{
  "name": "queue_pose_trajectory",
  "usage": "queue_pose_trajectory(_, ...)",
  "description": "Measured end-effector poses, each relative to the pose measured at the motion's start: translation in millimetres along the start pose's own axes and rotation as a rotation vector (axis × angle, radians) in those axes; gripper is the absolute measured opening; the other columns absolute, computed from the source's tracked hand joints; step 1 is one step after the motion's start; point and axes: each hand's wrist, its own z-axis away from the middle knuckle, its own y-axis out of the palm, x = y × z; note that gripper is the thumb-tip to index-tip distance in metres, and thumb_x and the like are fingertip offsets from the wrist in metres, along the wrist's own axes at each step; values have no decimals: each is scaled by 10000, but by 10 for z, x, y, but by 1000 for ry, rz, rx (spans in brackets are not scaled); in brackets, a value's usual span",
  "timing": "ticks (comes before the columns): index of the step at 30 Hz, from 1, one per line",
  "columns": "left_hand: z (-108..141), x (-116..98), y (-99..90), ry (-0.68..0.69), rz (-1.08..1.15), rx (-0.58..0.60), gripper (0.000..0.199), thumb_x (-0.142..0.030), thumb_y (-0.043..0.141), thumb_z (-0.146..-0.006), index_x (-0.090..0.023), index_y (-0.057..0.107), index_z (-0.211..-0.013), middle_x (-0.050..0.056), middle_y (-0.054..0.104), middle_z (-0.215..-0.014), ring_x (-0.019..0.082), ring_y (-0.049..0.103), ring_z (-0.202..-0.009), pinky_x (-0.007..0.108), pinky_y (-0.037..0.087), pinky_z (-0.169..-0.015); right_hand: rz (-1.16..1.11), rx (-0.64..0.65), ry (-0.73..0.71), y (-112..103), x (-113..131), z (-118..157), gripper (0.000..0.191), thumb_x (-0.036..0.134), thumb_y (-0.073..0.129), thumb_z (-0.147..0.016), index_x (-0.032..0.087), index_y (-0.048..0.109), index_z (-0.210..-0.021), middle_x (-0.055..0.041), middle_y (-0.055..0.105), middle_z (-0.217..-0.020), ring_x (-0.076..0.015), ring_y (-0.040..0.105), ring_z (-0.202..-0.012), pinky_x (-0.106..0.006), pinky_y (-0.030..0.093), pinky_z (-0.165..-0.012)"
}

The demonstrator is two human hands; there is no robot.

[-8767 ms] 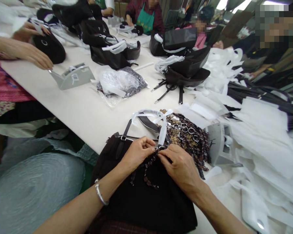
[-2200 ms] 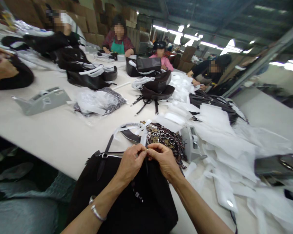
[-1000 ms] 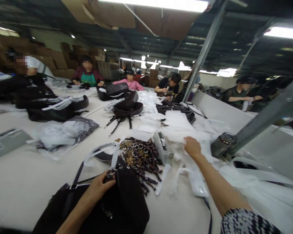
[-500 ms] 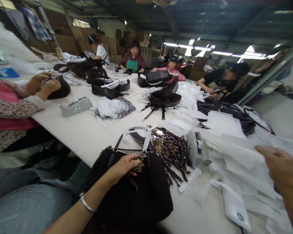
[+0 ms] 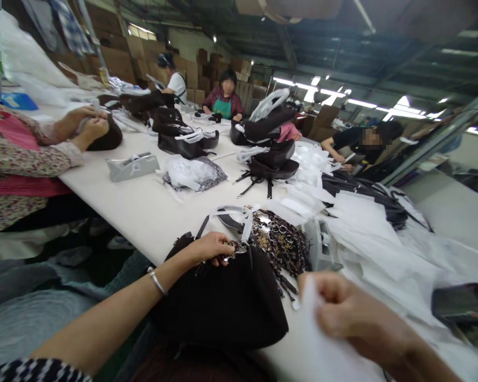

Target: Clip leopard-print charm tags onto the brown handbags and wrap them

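At the far left, a co-worker in a flowered sleeve point(image 5: 32, 163) is sitting or standing beside the worktop point(image 5: 133, 209), both hands working at a dark bag point(image 5: 110, 137). Below, a bulky roll of bubble wrap point(image 5: 40, 329) is lying beside the worktop. A grey tape dispenser point(image 5: 133, 168) is standing near the edge, and a clear plastic packet point(image 5: 195, 174) is resting to its right, with stacked bags point(image 5: 183, 139) lying behind. The left hand point(image 5: 213, 248), wearing a silver bangle point(image 5: 158, 283) at its wrist, is grasping a beaded charm point(image 5: 228, 257) between its fingers. The charm is lying against the upper front of a dark handbag point(image 5: 227, 307), which is occupying the worktop's near edge; what is supporting its base is hidden. Just right of the handbag, a pile of charms point(image 5: 281, 241) is spreading beside a second dispenser point(image 5: 317, 245). In front, the right hand point(image 5: 348, 313), blurred, is pinching a white sheet point(image 5: 316, 342) in its fingers. Farther right, loose pale sheets point(image 5: 382, 260) are covering the worktop.
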Motion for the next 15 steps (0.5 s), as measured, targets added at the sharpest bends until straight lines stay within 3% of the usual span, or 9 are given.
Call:
queue_pose_trajectory(3,-92,-171,-124,0,-178,37,237,-311,639,-717,-136,620,-875,-14,626,-634,107,600,-507,170,382,-409,230,154,97,298,-230,-801,298,346,818,-607,129,671,-750,28,600,-621,-55,467,-492,-166,340,-469)
queue_pose_trajectory(5,-144,-284,-175,-14,-226,52,189,-279,649,-702,-141,621,-828,-42,580,-547,88,534,-425,167,330,-372,380,-76,8,353,-418,-1281,213,272,789,-599,125,641,-638,55,523,-524,-42,371,-438,-171,243,-409)
queue_pose_trajectory(7,-169,-382,-206,-33,-237,64,149,-252,664,-693,-143,614,-782,-56,551,-508,71,483,-378,163,292,-349,299,-330,-87,306,-581,-1648,164,221,754,-594,123,622,-592,59,493,-484,-46,340,-421,-189,210,-403)
queue_pose_trajectory(11,-136,-462,-211,-73,-211,114,109,-220,671,-717,-130,627,-759,-49,545,-504,60,467,-369,157,305,-343,144,-505,-187,102,-711,-1982,164,248,725,-618,131,611,-628,62,510,-506,-52,352,-450,-190,217,-428)
queue_pose_trajectory(15,-76,-317,-104,-112,-76,145,250,-236,626,-784,-126,610,-1008,4,646,-701,89,592,-478,158,394,-382,-55,-604,-268,56,-683,-1990,218,338,689,-664,146,587,-677,49,531,-512,-67,372,-449,-192,258,-436)
